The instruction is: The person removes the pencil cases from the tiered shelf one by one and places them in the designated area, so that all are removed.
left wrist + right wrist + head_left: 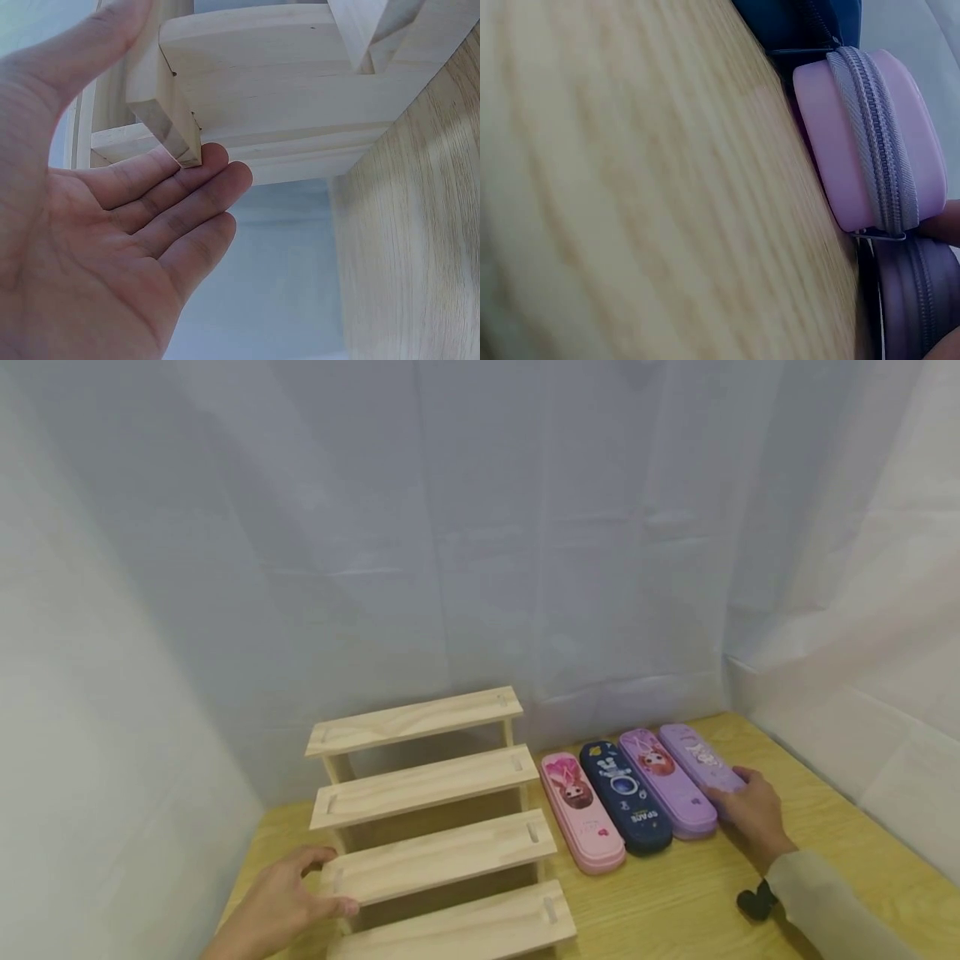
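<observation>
A light wooden stepped rack [442,856] with several shelves stands left of the pencil cases. My left hand [279,902] holds the left end of its second-lowest shelf, thumb at the front edge and fingers at the back. In the left wrist view, the fingers of the left hand [127,217] stretch beneath the shelf end [161,112]. Over on the right, my right hand [752,810] grips the near end of a lavender pencil case [699,758], which lies on the table. The right wrist view shows this case's zipped end [907,300] between thumb and finger.
Beside the lavender case lie a purple one [671,785], a dark blue space-themed one [626,797] and a pink one [583,814], side by side on the wooden table [667,910]. A black heart-shaped item [756,902] is by the right sleeve. White sheets [480,543] surround the table.
</observation>
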A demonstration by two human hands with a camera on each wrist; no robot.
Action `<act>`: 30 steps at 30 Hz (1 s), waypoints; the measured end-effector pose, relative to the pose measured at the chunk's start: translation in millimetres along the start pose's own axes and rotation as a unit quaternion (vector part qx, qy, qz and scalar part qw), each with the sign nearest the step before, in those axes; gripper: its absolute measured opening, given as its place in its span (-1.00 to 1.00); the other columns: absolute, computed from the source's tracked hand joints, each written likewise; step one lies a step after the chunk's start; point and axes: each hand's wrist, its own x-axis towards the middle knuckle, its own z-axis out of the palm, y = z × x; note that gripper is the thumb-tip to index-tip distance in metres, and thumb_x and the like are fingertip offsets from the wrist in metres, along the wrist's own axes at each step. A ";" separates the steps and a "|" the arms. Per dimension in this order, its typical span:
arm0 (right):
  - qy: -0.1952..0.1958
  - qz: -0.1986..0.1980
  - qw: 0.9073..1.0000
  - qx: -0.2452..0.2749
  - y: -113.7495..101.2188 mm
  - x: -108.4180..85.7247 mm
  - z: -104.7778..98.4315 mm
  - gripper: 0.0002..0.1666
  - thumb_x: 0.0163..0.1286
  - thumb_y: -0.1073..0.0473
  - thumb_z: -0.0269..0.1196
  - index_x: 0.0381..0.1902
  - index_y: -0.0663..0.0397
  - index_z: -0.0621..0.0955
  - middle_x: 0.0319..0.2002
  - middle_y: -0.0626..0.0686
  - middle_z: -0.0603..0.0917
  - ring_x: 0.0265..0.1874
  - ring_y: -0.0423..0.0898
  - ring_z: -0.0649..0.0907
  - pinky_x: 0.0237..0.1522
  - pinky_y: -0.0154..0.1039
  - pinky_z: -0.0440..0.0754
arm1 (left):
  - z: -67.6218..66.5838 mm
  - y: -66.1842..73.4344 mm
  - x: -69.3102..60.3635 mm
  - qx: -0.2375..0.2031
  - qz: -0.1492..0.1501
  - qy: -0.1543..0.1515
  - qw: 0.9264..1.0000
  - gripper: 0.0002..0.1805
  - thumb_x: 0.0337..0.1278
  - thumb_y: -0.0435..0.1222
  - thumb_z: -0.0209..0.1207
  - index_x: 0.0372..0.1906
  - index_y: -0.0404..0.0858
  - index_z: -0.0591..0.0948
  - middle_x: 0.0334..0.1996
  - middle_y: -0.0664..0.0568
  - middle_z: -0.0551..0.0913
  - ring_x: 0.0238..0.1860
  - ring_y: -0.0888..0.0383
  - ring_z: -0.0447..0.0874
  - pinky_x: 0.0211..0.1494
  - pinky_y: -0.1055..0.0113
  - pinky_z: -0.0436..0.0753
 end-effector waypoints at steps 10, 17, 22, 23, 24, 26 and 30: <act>-0.020 0.010 1.000 0.002 -4.3 -2.8 -0.4 0.10 0.44 -0.13 0.23 0.58 0.39 -0.04 0.50 0.54 0.12 0.48 0.47 0.18 0.51 0.39 0.15 | 0.3 0.8 0.2 0.006 0.006 0.009 1.000 0.00 -0.14 0.24 0.46 0.30 -0.38 0.51 0.26 -0.28 0.59 0.20 -0.27 0.61 0.11 -0.16 0.69; -0.039 0.006 0.999 0.012 -0.4 -3.3 -3.7 0.07 0.49 -0.20 0.13 0.59 0.34 -0.06 0.54 0.50 0.07 0.51 0.45 0.15 0.53 0.37 0.12 | 0.9 0.6 0.2 0.006 0.004 0.004 1.000 0.01 -0.12 0.25 0.44 0.31 -0.38 0.50 0.29 -0.28 0.58 0.22 -0.29 0.59 0.12 -0.18 0.68; -0.008 -0.057 0.998 -0.017 -2.1 -7.9 -9.6 -0.09 0.55 -0.13 0.05 0.54 0.41 0.09 0.48 0.57 0.16 0.46 0.50 0.21 0.48 0.40 0.18 | 1.8 0.8 0.0 0.010 0.007 0.007 1.000 0.01 -0.13 0.25 0.44 0.31 -0.38 0.51 0.28 -0.29 0.58 0.21 -0.29 0.60 0.11 -0.17 0.68; 0.004 -0.078 0.997 -0.026 -4.6 -9.7 -11.0 -0.11 0.55 -0.12 0.06 0.53 0.43 0.13 0.45 0.58 0.18 0.44 0.52 0.23 0.46 0.41 0.20 | 1.9 0.9 0.1 0.011 0.010 0.008 1.000 0.01 -0.13 0.25 0.45 0.30 -0.38 0.51 0.27 -0.29 0.59 0.21 -0.29 0.60 0.11 -0.17 0.69; 0.015 -0.100 0.994 -0.032 -7.8 -11.6 -12.3 -0.13 0.55 -0.10 0.07 0.51 0.44 0.16 0.44 0.59 0.21 0.42 0.54 0.24 0.43 0.43 0.22 | 1.8 1.0 -0.1 0.011 0.012 0.008 1.000 0.00 -0.13 0.25 0.44 0.30 -0.38 0.51 0.27 -0.29 0.59 0.20 -0.29 0.60 0.11 -0.17 0.69; 0.028 -0.142 0.989 -0.036 -17.3 -16.8 -14.9 -0.15 0.56 -0.11 0.09 0.51 0.42 0.18 0.43 0.58 0.24 0.40 0.53 0.27 0.38 0.46 0.25 | 1.2 1.4 -0.4 0.014 0.017 0.006 1.000 0.00 -0.11 0.25 0.44 0.30 -0.39 0.51 0.27 -0.30 0.59 0.22 -0.32 0.59 0.12 -0.19 0.68; 0.023 -0.230 0.972 -0.041 -44.3 -29.8 -18.3 -0.16 0.55 -0.09 0.12 0.52 0.37 0.19 0.43 0.52 0.28 0.37 0.49 0.32 0.31 0.46 0.32 | -0.8 2.0 -1.8 0.019 0.027 0.005 0.999 -0.02 -0.07 0.25 0.41 0.30 -0.39 0.52 0.27 -0.30 0.59 0.27 -0.36 0.54 0.18 -0.23 0.64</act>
